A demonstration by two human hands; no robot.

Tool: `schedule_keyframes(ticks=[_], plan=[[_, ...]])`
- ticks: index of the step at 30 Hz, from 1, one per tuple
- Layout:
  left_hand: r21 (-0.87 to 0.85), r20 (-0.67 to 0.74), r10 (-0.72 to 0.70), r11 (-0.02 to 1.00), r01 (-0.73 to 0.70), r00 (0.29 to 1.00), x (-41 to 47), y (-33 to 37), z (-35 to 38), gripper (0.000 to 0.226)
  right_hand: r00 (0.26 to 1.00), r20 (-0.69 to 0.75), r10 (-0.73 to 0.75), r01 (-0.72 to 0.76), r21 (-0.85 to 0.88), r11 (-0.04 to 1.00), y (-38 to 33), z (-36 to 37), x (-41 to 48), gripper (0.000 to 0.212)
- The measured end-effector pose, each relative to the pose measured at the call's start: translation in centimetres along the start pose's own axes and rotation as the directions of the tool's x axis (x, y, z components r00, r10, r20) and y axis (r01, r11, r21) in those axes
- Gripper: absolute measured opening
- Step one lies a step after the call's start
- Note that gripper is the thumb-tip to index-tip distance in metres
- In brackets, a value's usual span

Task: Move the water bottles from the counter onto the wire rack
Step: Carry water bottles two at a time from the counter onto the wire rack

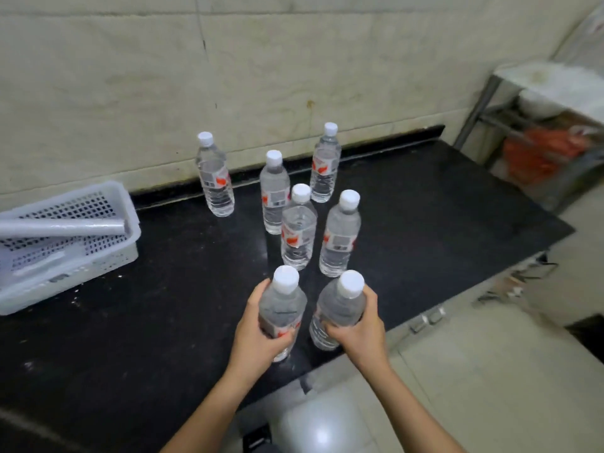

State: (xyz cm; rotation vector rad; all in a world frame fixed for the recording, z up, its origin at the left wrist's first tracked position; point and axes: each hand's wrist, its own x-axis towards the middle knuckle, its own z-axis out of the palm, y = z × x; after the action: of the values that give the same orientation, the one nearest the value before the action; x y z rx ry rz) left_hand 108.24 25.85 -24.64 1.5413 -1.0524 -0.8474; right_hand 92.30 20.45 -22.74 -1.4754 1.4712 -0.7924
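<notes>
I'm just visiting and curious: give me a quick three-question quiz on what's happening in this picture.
1. How many clear plastic water bottles with white caps are in view altogether?
2. True or false: both hands are empty.
3. What lies in the white perforated plastic basket: A) a pale rolled-up sheet, B) a bottle, C) nothing?

Key:
1. Seven: five standing free on the black stone counter, two being gripped.
2. False: the left hand grips the near-left bottle, and the right hand grips the near-right bottle.
3. A, the pale rolled-up sheet.
</notes>
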Motion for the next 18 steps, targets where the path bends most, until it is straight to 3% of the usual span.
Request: schedule_keyframes(ticks=[5, 9, 18], plan=[[-0.050, 0.176, 0.048, 0.998, -0.039, 0.983, -2.6, 3.5, 9.7, 0.083, 0.983, -0.178, 0.035, -0.031, 0.027, 0.999, 5.0, -10.8, -1.9, 0.063], [-0.117, 0.227, 0.082, 0.992, -0.057, 0.970, -4.3, 5.0, 17.5, 0.082, 0.953, -0.296, 0.067, -0.072, -0.007, 0.997, 8.6, -18.9, -2.9, 0.066], [-0.148, 0.398, 0.161, 0.983, -0.110, 0.903, -2.6, 9.1, 30.8, 0.083, 0.890, -0.448, 0.086, -0.077, 0.039, 0.996, 12.4, -31.5, -1.2, 0.065]])
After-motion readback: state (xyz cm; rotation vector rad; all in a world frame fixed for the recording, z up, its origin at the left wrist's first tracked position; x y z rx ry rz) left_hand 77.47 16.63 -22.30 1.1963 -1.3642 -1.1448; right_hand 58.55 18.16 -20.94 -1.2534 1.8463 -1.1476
